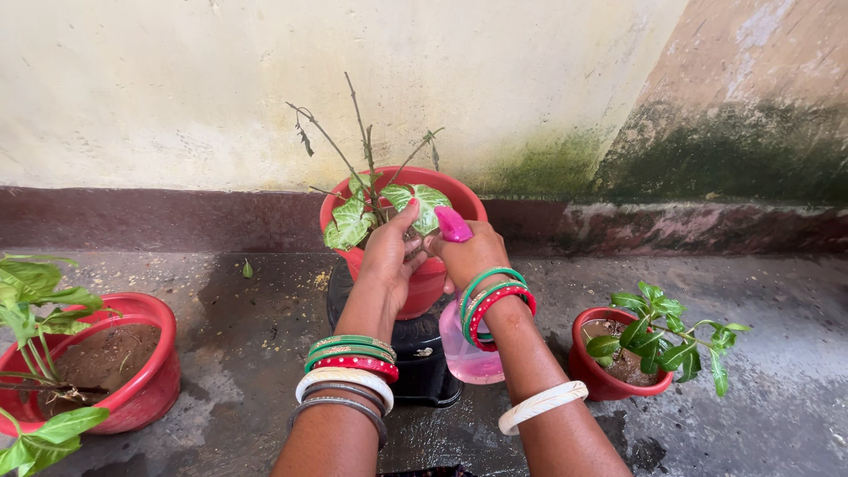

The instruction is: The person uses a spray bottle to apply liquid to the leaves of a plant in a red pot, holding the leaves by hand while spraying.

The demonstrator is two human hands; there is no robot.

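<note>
- Where the view ends on the left, we see a wide red pot cut off, its leafy plant partly out of sight.
- Our left hand cups a pale green leaf, fingers loosely curled.
- Our right hand grips a pink spray bottle, mostly hidden behind the wrist, against the middle red pot.
- Further right stands a small red pot.

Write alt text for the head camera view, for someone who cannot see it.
Two bangled hands work at a red pot on a black stand: the left hand touches its green-and-white leaves, the right hand holds a pink spray bottle. Two more red pots of green plants sit on wet concrete before a stained wall.
</note>
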